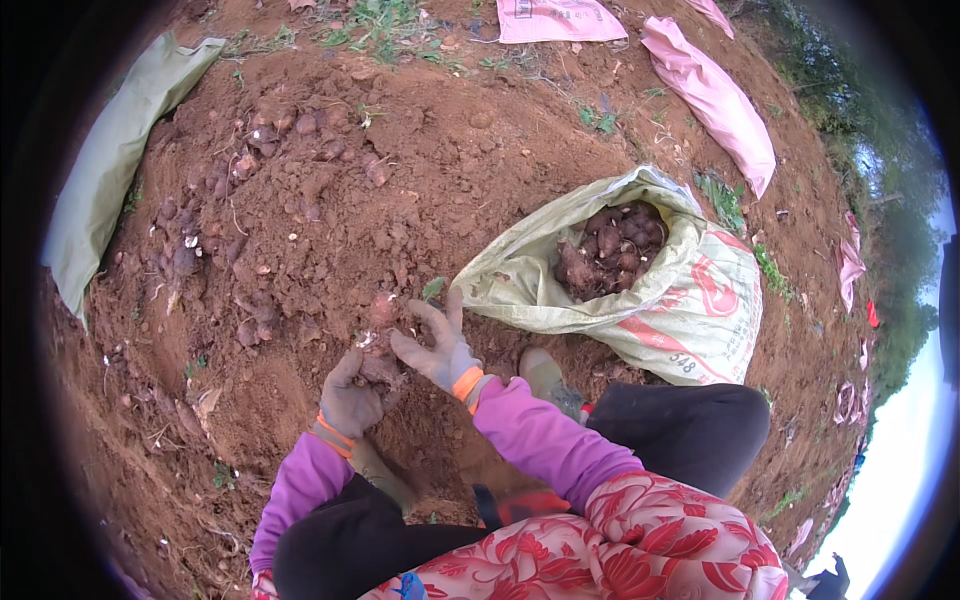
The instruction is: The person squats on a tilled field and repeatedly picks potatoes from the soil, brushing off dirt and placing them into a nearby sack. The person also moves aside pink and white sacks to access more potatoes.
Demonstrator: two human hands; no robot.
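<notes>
Both hands wear soil-stained work gloves with orange cuffs. My left hand (351,397) is closed around a clump of brown root tubers (381,369) with soil on it, low over the dug earth. My right hand (437,346) is on the clump's right side, its fingers spread and holding nothing. A reddish tuber (383,307) is just beyond the clump. To the right lies an open woven sack (525,300), its mouth towards me, with many brown tubers (611,240) inside. More soil-covered tubers (259,319) lie on the ground at the left.
A pale green sack (124,150) lies flat at the far left. Pink sacks (712,97) lie on the red soil beyond and to the right. My boots (544,371) are on the ground on both sides of my hands. Trees (892,187) stand at the right edge.
</notes>
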